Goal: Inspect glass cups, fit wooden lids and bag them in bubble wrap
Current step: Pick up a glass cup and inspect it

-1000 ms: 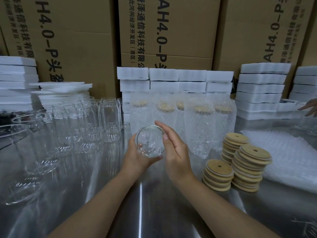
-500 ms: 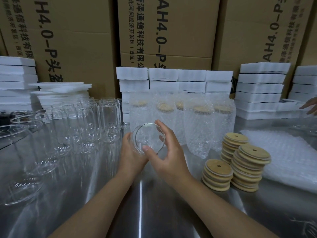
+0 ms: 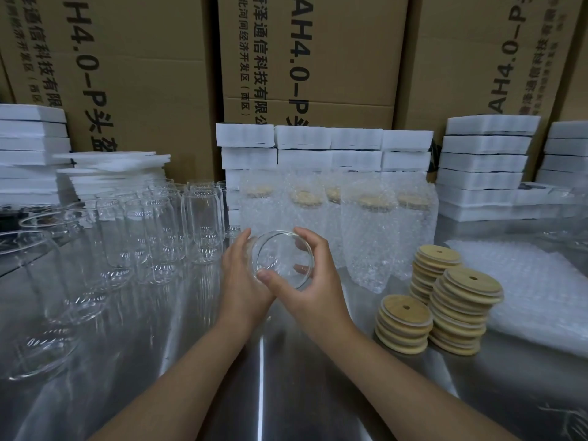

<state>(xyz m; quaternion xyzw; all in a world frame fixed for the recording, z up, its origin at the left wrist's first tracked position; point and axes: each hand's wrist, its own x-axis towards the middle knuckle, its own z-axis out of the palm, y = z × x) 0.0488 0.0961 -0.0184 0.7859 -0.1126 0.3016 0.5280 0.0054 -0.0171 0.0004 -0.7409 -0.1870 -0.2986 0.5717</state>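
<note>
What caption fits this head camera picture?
The left hand and right hand hold a glass cup beside stacked wooden lids.

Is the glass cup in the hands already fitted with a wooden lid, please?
No; the glass cup between left hand and right hand is clear glass, lidless.

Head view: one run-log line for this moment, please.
step: inspect; left hand: grips glass cup; right hand: grips glass cup; lid: not fitted; wooden lids: stacked right

Both your forearms angle in together, left hand (image 3: 241, 275) and right hand (image 3: 307, 281) cupped round the glass cup (image 3: 281, 261), right thumb on its near rim.
</note>
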